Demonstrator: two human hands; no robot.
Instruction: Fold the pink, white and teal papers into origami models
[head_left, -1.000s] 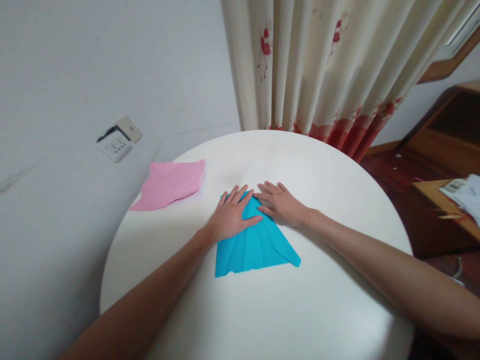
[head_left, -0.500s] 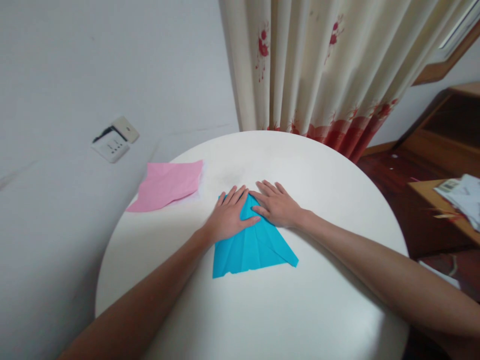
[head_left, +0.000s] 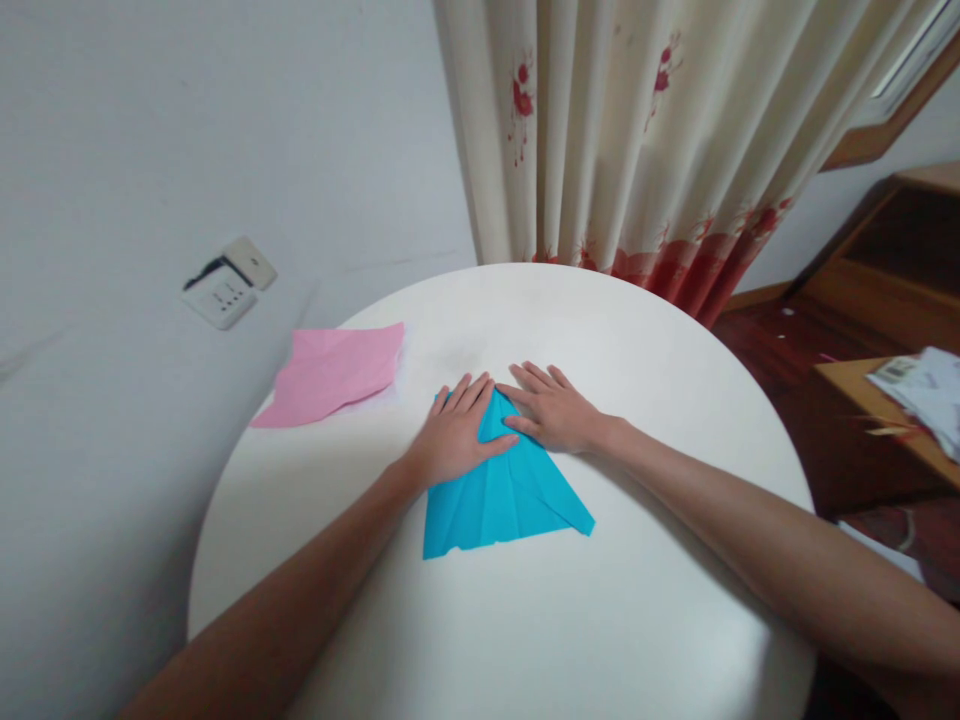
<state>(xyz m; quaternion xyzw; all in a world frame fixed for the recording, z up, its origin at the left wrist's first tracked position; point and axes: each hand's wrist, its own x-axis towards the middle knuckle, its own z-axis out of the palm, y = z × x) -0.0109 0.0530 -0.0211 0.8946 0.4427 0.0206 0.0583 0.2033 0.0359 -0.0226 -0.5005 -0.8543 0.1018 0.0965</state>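
A folded blue paper (head_left: 502, 495), roughly triangular with its point away from me, lies on the round white table (head_left: 525, 620). My left hand (head_left: 456, 440) lies flat on the paper's upper left part, fingers spread. My right hand (head_left: 551, 410) presses flat on the upper right edge near the tip. Neither hand grips anything. The paper's tip is partly hidden under the fingers.
A pink paper sheet (head_left: 334, 370) lies at the table's far left edge, overhanging it. A white wall with a socket plate (head_left: 225, 285) is on the left. A flowered curtain (head_left: 637, 140) hangs behind the table. A wooden desk with papers (head_left: 911, 400) stands at the right.
Both hands stay pressed on the blue paper in nearly the same place. The view has shifted slightly; nothing was picked up or let go.
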